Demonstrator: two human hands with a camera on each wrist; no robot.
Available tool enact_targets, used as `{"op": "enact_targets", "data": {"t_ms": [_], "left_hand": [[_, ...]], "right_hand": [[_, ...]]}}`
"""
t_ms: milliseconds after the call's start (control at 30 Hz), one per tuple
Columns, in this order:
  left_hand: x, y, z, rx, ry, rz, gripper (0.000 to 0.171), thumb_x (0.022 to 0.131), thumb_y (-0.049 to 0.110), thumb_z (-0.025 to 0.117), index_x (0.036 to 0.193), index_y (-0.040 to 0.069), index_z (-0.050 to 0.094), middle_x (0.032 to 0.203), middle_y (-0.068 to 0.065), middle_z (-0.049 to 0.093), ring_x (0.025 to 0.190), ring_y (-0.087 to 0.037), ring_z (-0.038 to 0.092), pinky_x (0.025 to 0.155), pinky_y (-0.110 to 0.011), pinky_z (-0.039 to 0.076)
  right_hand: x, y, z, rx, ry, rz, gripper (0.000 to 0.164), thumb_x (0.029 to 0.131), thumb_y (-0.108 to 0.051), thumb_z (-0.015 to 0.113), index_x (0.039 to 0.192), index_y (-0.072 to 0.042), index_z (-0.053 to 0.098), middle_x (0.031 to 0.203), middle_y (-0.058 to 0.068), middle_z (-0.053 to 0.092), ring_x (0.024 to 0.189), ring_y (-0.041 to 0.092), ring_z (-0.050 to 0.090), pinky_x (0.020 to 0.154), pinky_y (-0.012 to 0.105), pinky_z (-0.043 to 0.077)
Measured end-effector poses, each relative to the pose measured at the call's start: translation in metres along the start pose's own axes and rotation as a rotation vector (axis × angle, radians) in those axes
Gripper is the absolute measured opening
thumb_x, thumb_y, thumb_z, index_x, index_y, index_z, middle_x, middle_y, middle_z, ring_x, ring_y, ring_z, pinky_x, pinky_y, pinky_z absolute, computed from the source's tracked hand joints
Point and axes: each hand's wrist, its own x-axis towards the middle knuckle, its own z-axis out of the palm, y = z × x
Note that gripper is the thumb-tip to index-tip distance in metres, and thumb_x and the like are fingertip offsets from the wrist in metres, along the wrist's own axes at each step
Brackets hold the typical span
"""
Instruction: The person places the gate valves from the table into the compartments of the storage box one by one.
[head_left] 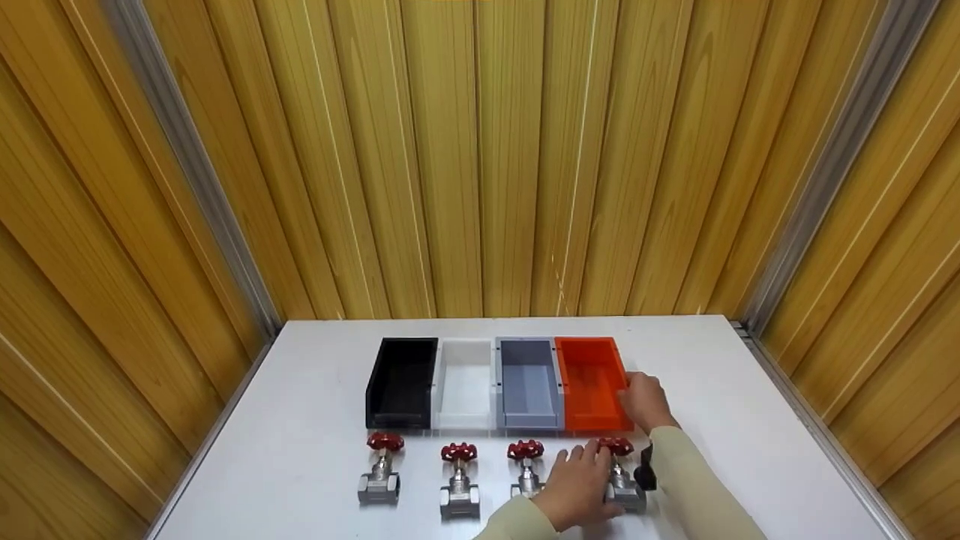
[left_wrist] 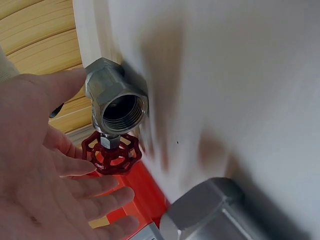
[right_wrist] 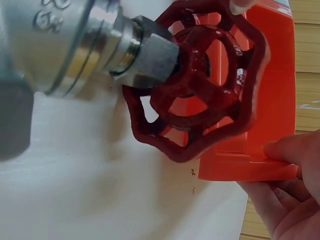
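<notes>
My right hand [head_left: 647, 401] pinches the right wall of an orange bin [head_left: 589, 379], its thumb on the inner side in the right wrist view. The left hand [head_left: 577, 484] reaches across to the rightmost gate valve [head_left: 624, 487], a steel body with a red handwheel [right_wrist: 200, 80]. In the left wrist view its fingers are spread and fairly straight, thumb tip at the valve body [left_wrist: 112, 95] and fingers beside the wheel. Three similar valves stand leftward: a far-left one [head_left: 380, 480], a second [head_left: 459, 487] and a third [head_left: 526, 469] partly behind the left hand.
Left of the orange bin, side by side, are a grey bin [head_left: 529, 420], a white bin [head_left: 463, 421] and a black bin [head_left: 401, 420]. All stand on a white table [head_left: 300, 420]. Wood-patterned walls [head_left: 480, 187] enclose it on three sides.
</notes>
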Motion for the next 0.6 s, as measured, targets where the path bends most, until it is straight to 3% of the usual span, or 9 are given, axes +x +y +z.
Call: {"op": "enact_targets", "data": {"t_ms": [133, 300, 500, 600], "left_hand": [[0.002, 0.001, 0.002, -0.009, 0.058, -0.022, 0.088, 0.056, 0.064, 0.073, 0.125, 0.021, 0.039, 0.121, 0.006, 0.047, 0.103, -0.012, 0.052, 0.085, -0.033, 0.044], [0.005, 0.004, 0.004, 0.020, 0.036, -0.043, 0.114, 0.051, 0.063, 0.077, 0.141, 0.015, 0.026, 0.131, 0.004, 0.044, 0.109, -0.014, 0.052, 0.088, -0.035, 0.045], [0.011, 0.006, 0.006, 0.071, 0.026, -0.050, 0.112, 0.052, 0.062, 0.077, 0.141, 0.014, 0.028, 0.134, 0.003, 0.043, 0.109, -0.014, 0.052, 0.086, -0.034, 0.046], [0.014, 0.006, 0.008, 0.072, 0.027, -0.057, 0.102, 0.059, 0.054, 0.077, 0.140, 0.014, 0.030, 0.133, 0.003, 0.044, 0.110, -0.014, 0.052, 0.087, -0.035, 0.046]], "right_hand": [[-0.001, -0.001, 0.000, -0.005, 0.003, -0.012, 0.029, 0.085, -0.002, 0.052, 0.111, 0.004, 0.061, 0.094, 0.018, 0.067, 0.076, 0.020, 0.061, 0.069, 0.037, 0.050], [-0.002, -0.002, 0.000, 0.007, -0.020, 0.000, 0.029, 0.086, -0.002, 0.051, 0.113, 0.004, 0.060, 0.099, 0.018, 0.066, 0.081, 0.022, 0.062, 0.075, 0.040, 0.051], [0.000, -0.001, 0.000, 0.039, -0.034, 0.019, 0.029, 0.086, -0.003, 0.050, 0.114, 0.004, 0.060, 0.100, 0.018, 0.066, 0.082, 0.022, 0.063, 0.075, 0.040, 0.052], [-0.001, -0.001, 0.000, 0.035, -0.031, 0.016, 0.029, 0.086, -0.002, 0.051, 0.112, 0.004, 0.061, 0.099, 0.018, 0.066, 0.082, 0.022, 0.063, 0.074, 0.039, 0.052]]}}
